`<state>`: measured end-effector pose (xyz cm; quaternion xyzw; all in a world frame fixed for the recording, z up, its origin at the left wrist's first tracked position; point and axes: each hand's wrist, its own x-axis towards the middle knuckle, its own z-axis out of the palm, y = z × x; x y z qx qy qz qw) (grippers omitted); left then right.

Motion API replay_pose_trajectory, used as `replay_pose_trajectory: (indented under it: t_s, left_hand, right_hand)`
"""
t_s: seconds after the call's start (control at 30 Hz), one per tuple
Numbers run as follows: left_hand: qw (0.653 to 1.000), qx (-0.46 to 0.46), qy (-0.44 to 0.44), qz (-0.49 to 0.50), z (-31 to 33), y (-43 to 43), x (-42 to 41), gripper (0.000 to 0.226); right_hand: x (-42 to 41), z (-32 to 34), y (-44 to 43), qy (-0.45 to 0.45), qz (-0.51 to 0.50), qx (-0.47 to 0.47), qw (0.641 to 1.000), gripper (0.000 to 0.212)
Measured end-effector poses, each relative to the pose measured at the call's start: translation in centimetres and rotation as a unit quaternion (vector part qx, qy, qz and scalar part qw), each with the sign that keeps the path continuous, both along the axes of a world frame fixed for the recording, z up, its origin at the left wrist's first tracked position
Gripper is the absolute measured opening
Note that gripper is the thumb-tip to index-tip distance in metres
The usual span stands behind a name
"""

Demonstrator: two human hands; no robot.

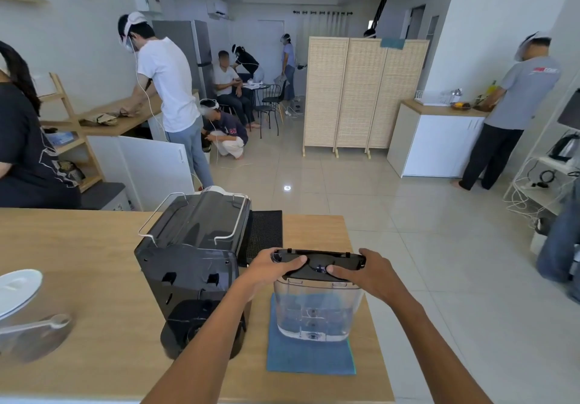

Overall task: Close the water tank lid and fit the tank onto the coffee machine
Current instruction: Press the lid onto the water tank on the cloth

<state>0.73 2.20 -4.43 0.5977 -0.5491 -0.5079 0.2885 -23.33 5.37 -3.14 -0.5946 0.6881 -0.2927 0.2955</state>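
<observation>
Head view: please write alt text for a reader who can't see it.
Both hands, left hand and right hand, press the black lid on a clear water tank standing on a blue cloth on a wooden counter. A black coffee machine stands just left of the tank.

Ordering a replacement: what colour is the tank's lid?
Black lid, seen in the head view.
</observation>
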Motion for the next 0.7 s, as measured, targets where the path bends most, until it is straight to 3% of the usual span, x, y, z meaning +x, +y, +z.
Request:
replay_pose_trajectory:
  t_s: [0.1, 0.17, 0.23, 0.33, 0.47, 0.6, 0.7]
  left_hand:
    - [0.999, -0.028, 0.004, 0.030, -0.6, -0.1, 0.0, 0.034]
    - [0.998, -0.048, 0.004, 0.051, -1.0, -0.3, -0.1, 0.040]
    - [0.996, -0.055, 0.010, 0.068, -1.0, -0.4, -0.2, 0.067]
    - [0.997, -0.011, 0.018, 0.081, -1.0, -0.6, 0.0, 0.101]
    - [0.999, 0.033, -0.008, 0.029, -1.2, -0.7, 0.3, 0.087]
    - [0.999, 0.042, -0.006, 0.020, -1.4, -0.8, 0.1, 0.082]
    - [0.999, 0.030, -0.006, 0.017, -1.3, -0.6, 0.1, 0.084]
  right_hand:
    - [-0.3, 0.0, -0.3, 0.006, 0.011, -0.004, 1.000, 0.048]
    - [-0.4, 0.1, -0.3, -0.003, 0.015, -0.008, 1.000, 0.050]
    - [-0.5, -0.1, -0.3, -0.011, 0.013, -0.008, 1.000, 0.063]
    - [-0.9, -0.9, -0.7, -0.006, 0.016, -0.029, 0.999, 0.099]
    - [-1.0, -1.1, -0.7, -0.016, 0.028, -0.026, 0.999, 0.105]
    - [-0.8, -1.1, -0.7, -0.005, 0.023, -0.029, 0.999, 0.096]
    - [-0.6, -1.0, -0.8, 0.000, 0.023, -0.020, 1.000, 0.068]
